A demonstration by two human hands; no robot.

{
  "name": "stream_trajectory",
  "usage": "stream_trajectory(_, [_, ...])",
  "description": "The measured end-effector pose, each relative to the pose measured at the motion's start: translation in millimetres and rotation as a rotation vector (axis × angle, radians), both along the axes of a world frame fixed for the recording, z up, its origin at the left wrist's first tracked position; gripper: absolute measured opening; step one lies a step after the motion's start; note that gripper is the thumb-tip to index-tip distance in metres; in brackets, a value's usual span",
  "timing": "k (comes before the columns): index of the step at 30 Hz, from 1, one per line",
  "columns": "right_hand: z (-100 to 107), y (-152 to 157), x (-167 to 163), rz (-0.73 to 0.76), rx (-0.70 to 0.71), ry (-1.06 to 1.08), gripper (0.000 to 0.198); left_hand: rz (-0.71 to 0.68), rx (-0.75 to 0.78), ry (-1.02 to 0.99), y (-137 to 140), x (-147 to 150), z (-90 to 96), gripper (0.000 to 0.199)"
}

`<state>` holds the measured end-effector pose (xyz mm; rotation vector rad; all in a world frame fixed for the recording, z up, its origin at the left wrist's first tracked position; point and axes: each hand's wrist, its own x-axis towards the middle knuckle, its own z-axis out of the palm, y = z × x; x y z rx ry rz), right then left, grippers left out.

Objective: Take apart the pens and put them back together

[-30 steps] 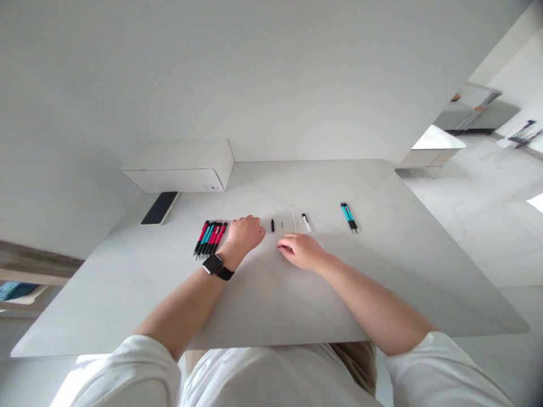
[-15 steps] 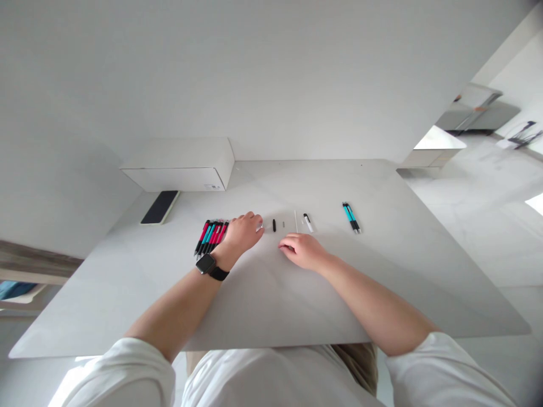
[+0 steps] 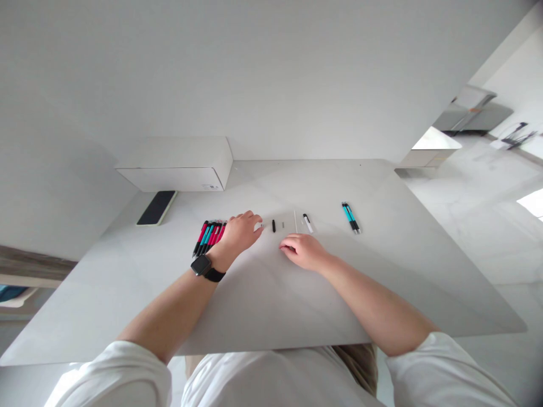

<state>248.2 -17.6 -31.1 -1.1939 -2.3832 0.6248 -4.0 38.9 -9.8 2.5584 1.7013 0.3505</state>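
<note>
My left hand (image 3: 241, 230), wearing a black watch, rests on the table beside the row of pens. Its thumb and fingers are apart, around a tiny shiny piece (image 3: 262, 226) that lies mostly hidden there. To its right lie a short black grip (image 3: 274, 225), a small spring (image 3: 283, 225), a thin white refill (image 3: 296, 220) and a white barrel with a black clip (image 3: 307, 223). My right hand (image 3: 303, 250) lies curled on the table just below the refill, fingers closed; whether anything is inside is hidden. Red and turquoise pens (image 3: 208, 237) are partly covered by my left hand.
Two turquoise pens (image 3: 350, 217) lie on the right of the white table (image 3: 271, 308). At the back left stands a long white box (image 3: 169, 180), with a phone (image 3: 156, 208) in front of it. A wall rises behind the table.
The thumb and fingers of my left hand have spread a little around the tiny piece. My right hand stays nearly still. The view has shifted slightly.
</note>
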Motion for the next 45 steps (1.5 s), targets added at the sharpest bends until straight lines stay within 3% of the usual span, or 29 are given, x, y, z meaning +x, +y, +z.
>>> stream_trajectory(3, [1.7,0.0,0.5,-0.007,-0.007,0.016,0.017,-0.057,0.008,-0.13,-12.2,-1.5,8.2,0.025])
stream_trajectory(7, [8.1,2.9,3.7,-0.003,-0.038,0.009,0.018,-0.239,-0.088,-0.334,-37.8,3.7,12.7,0.022])
stream_trajectory(11, [23.7,5.2,13.7,0.036,-0.109,-0.076,0.015,-0.416,-0.194,-0.436,-54.2,5.5,2.5,0.021])
stream_trajectory(14, [38.2,1.6,24.0,0.061,-0.218,-0.144,0.018,-0.469,-0.244,-0.437,-55.4,0.5,-5.8,0.022])
stream_trajectory(20, [50.6,-9.0,29.8,0.049,-0.289,-0.184,0.024,-0.495,-0.243,-0.437,-51.2,-6.2,-11.5,0.021])
stream_trajectory(30, [23.6,-0.6,13.1,-0.01,-0.176,-0.287,0.022,-0.493,-0.239,-0.364,-49.6,-6.2,-12.1,0.021])
stream_trajectory(45, [16.7,-2.4,12.9,-0.016,-0.149,-0.274,0.02,-0.455,-0.196,-0.306,-48.6,2.7,-15.1,0.026])
